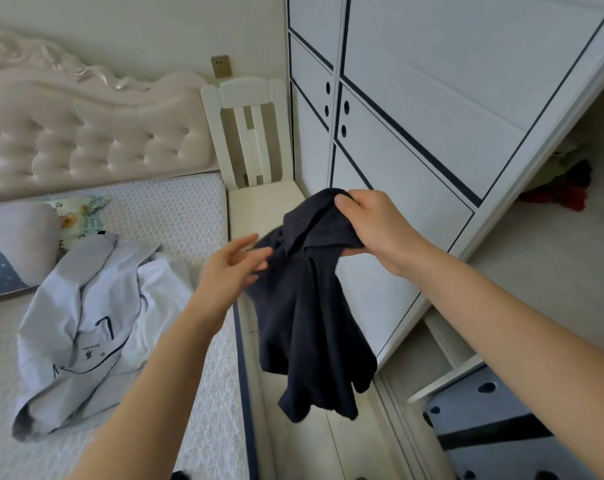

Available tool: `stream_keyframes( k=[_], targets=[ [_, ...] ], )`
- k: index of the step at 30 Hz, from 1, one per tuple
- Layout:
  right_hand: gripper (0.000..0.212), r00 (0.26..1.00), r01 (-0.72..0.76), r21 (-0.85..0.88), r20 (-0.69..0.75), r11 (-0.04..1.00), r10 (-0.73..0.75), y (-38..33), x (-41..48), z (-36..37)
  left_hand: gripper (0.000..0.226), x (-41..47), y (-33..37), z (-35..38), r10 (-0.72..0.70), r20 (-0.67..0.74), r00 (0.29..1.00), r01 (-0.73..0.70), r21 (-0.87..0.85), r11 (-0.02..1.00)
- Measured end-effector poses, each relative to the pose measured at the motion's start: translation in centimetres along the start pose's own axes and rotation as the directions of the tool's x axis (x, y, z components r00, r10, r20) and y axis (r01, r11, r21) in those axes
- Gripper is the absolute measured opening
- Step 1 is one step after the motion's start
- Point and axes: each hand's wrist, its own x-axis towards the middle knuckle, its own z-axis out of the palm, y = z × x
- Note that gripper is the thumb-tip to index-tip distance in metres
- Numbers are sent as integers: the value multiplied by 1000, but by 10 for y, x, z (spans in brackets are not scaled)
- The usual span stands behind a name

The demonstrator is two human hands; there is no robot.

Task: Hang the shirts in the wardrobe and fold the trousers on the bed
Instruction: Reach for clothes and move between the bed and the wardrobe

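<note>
Dark navy shirt is held in the air between the bed and the white wardrobe. It is bunched near its collar in the curled fingers of the right hand, with its body hanging down. The left hand is spread loose, fingertips laid against the fabric's left side. A pale grey shirt is left crumpled on the bed.

Home bedroom: bed, wardrobe.
</note>
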Motion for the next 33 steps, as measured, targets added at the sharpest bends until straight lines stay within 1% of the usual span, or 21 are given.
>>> stream_keyframes(
  k=[2, 4, 6, 7, 8, 9, 10, 11, 12, 14, 16, 17, 18, 19, 21, 23, 25, 28, 29, 31, 33],
  targets=[
    [30, 1000, -9, 61, -1, 998, 9, -1, 0, 4, 31, -7, -7, 9, 0, 71, 997, -6, 75, 997],
    [29, 1000, -2, 113, -16, 994, 4, -2, 0, 8, 26, -17, -17, 17, 7, 150, 989, -22, 104, 994],
    [27, 999, 3, 196, -33, 981, 4, -3, 0, 9, 20, -27, -27, 25, 0, 286, 958, -24, 79, 997],
    [25, 999, 4, 248, -38, 969, 6, -5, 0, 10, 21, -32, -32, 30, -3, 357, 934, -16, 49, 999],
    [24, 999, 5, 301, -40, 954, 7, -8, 0, 10, 26, -35, -38, 36, -14, 405, 914, 7, 20, 1000],
    [24, 999, 7, 347, -36, 938, 6, -10, 0, 10, 32, -36, -45, 42, -32, 422, 906, 32, 8, 999],
    [23, 1000, 8, 385, -22, 923, 1, -12, -1, 10, 39, -37, -53, 48, -54, 411, 910, 39, 44, 998],
    [23, 1000, 9, 420, -1, 908, -9, -13, -1, 9, 43, -35, -61, 53, -69, 373, 925, 20, 133, 991],
    [23, 1000, 11, 455, 19, 891, -22, -15, -2, 9, 44, -33, -71, 58, -72, 316, 946, -16, 265, 964],
    [23, 999, 23, 540, 25, 841, -44, -20, -1, 5, 30, -28, -89, 61, -18, 183, 983, -74, 483, 872],
    [23, 998, 50, 641, -14, 766, -54, -25, 3, -3, 15, -25, -105, 57, 30, 79, 996, -70, 569, 819],
    [24, 997, 73, 684, -44, 725, -59, -27, 6, -8, 12, -24, -112, 51, 26, 47, 999, -49, 582, 812],
    [24, 995, 99, 712, -77, 695, -63, -29, 9, -15, 11, -24, -118, 44, 7, 30, 1000, -23, 576, 817],
    [25, 992, 124, 720, -108, 683, -66, -29, 12, -22, 10, -24, -123, 35, -15, 25, 1000, -1, 537, 843],
    [24, 988, 142, 709, -139, 690, -60, -26, 17, -33, 15, -24, -126, 19, -39, 6, 999, 33, 423, 905],
    [24, 990, 121, 704, -133, 699, -38, -19, 22, -40, 22, -23, -115, 8, -56, -41, 998, 66, 313, 948],
    [23, 993, 85, 687, -122, 722, -1, -9, 26, -42, 28, -22, -97, 2, -44, -70, 997, 58, 204, 977],
    [21, 990, 3, 623, -113, 782, 85, 12, 32, -39, 30, -21, -64, -3, 1, -89, 996, 11, 132, 991],
    [22, 989, -27, 597, -102, 802, 109, 19, 33, -37, 29, -22, -53, -5, 12, -90, 996, -2, 105, 994],
    [25, 987, -85, 545, -67, 834, 145, 32, 32, -32, 19, -23, -33, -5, 13, -90, 996, -9, 43, 999],
    [30, 983, -153, 460, -22, 875, 183, 41, 27, -24, 16, -24, -15, -4, 9, -109, 994, -11, -19, 1000]
  ],
)
